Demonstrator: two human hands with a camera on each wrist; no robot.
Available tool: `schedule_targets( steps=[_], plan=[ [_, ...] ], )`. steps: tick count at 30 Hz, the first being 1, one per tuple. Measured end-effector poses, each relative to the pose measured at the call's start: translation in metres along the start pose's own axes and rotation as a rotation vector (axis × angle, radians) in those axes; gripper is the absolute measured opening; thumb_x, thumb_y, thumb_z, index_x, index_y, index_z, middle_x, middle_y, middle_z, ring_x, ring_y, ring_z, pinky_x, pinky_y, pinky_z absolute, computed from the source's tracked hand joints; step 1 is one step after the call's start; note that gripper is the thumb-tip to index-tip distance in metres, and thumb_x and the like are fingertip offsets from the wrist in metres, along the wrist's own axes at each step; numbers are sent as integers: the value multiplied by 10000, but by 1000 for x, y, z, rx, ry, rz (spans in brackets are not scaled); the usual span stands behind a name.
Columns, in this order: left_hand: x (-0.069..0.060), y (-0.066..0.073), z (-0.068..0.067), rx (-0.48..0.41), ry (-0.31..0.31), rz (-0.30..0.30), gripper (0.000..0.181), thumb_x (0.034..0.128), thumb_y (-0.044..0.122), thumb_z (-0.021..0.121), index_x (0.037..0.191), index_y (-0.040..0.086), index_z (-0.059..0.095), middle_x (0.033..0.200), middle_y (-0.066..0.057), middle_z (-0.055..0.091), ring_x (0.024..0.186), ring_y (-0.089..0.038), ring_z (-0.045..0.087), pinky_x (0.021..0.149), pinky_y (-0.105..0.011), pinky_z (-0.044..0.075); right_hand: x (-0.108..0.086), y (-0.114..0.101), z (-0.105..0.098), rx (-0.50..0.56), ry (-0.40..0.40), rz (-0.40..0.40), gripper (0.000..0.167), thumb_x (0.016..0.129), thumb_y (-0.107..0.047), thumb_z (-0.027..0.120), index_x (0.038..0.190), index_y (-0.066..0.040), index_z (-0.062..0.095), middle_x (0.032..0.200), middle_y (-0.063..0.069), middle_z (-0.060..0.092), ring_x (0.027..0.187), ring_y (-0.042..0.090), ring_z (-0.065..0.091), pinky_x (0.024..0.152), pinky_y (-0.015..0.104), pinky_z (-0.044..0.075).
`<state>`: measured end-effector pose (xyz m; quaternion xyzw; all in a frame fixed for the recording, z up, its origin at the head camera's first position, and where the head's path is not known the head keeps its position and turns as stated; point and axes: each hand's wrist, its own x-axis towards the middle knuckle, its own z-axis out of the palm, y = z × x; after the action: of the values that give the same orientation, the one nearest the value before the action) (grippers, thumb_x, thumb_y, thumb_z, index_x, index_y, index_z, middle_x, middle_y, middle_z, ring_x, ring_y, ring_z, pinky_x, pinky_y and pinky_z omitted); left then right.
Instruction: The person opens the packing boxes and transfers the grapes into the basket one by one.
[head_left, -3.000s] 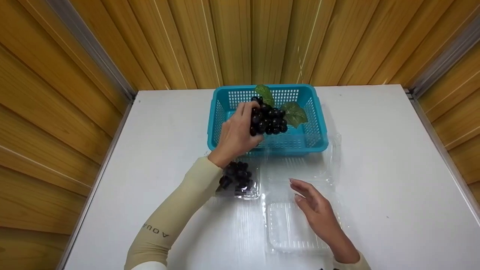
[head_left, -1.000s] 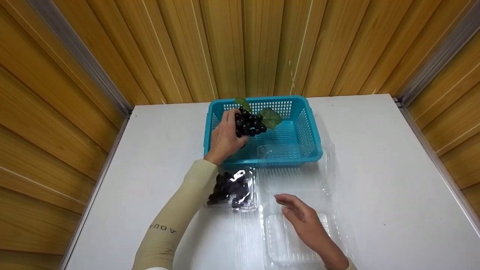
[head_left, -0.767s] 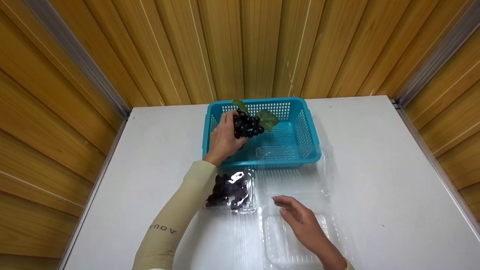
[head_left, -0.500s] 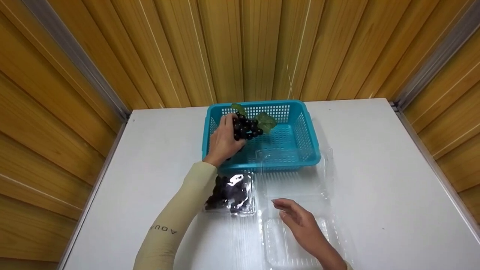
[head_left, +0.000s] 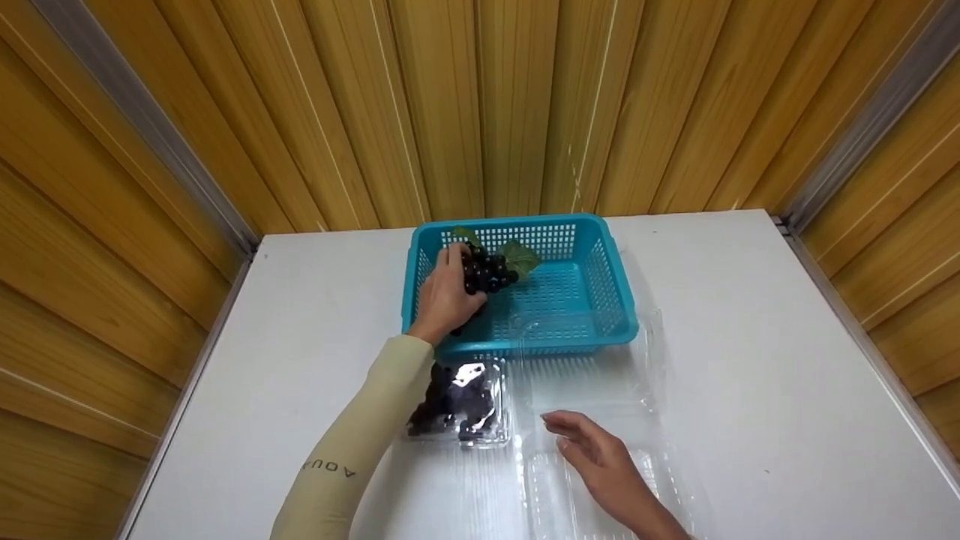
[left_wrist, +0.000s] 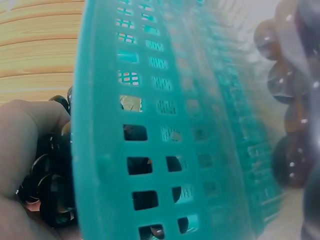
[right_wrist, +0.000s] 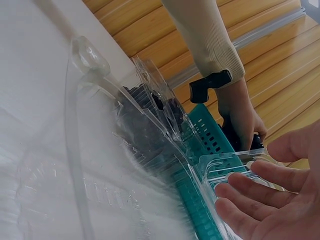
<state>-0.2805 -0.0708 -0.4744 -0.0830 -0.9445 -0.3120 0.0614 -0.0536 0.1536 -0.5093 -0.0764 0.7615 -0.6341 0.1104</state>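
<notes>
In the head view my left hand (head_left: 444, 298) grips a bunch of dark grapes (head_left: 486, 271) with green leaves (head_left: 519, 258), inside the left part of a blue plastic basket (head_left: 525, 349). The left wrist view shows the fingers curled round the grapes (left_wrist: 52, 187) behind the basket wall (left_wrist: 150, 115). My right hand (head_left: 604, 469) hovers over an opened clear plastic clamshell box (head_left: 551, 491), whose lid (head_left: 585, 375) leans toward the basket's front. Its fingers are loosely bent and hold nothing, as the right wrist view also shows (right_wrist: 280, 195).
Left of the opened box stands a closed clear clamshell (head_left: 461, 401) with dark grapes inside, in front of the basket. All stand on a white table (head_left: 750, 360). Wood-patterned panels (head_left: 517, 112) rise behind and at both sides.
My left hand has carried the bunch of grapes leftward and lower within the basket. The right hand has stayed over the opened box. The head view has tilted upward.
</notes>
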Motion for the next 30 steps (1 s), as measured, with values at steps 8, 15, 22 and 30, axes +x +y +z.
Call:
schedule_targets(
  steps=[8, 15, 22, 30],
  plan=[
    [3, -7, 7, -18, -22, -39, 603, 821, 199, 767, 1295, 179, 394, 1306, -69, 483, 1152, -268, 557, 1014, -497, 472, 1, 1, 2, -10, -12, -10, 380, 996, -224, 533, 1330, -43, 526, 1354, 185, 559, 1254, 190, 558, 974, 121, 430],
    [1, -14, 15, -28, -41, -54, 609, 814, 200, 777, 1291, 158, 400, 1308, -87, 498, 1179, -266, 551, 1039, -493, 451, 0, 1, 2, -30, -23, 4, 385, 1001, -243, 523, 1332, -46, 521, 1360, 173, 560, 1266, 252, 552, 983, 196, 466],
    [1, -15, 19, -11, -49, -54, 608, 808, 215, 783, 1281, 127, 412, 1260, -104, 511, 1154, -270, 571, 1008, -477, 481, 2, 1, 1, -11, -44, 33, 405, 1005, -260, 510, 1352, -51, 502, 1386, 172, 537, 1292, 288, 524, 1021, 343, 469],
    [3, -14, 21, 5, -108, -52, 664, 785, 244, 809, 1298, 117, 406, 1271, -115, 501, 1156, -284, 559, 994, -469, 488, 4, 2, 2, -23, -41, 4, 379, 1011, -238, 502, 1339, -49, 514, 1369, 191, 545, 1271, 269, 543, 971, 214, 469]
  ],
)
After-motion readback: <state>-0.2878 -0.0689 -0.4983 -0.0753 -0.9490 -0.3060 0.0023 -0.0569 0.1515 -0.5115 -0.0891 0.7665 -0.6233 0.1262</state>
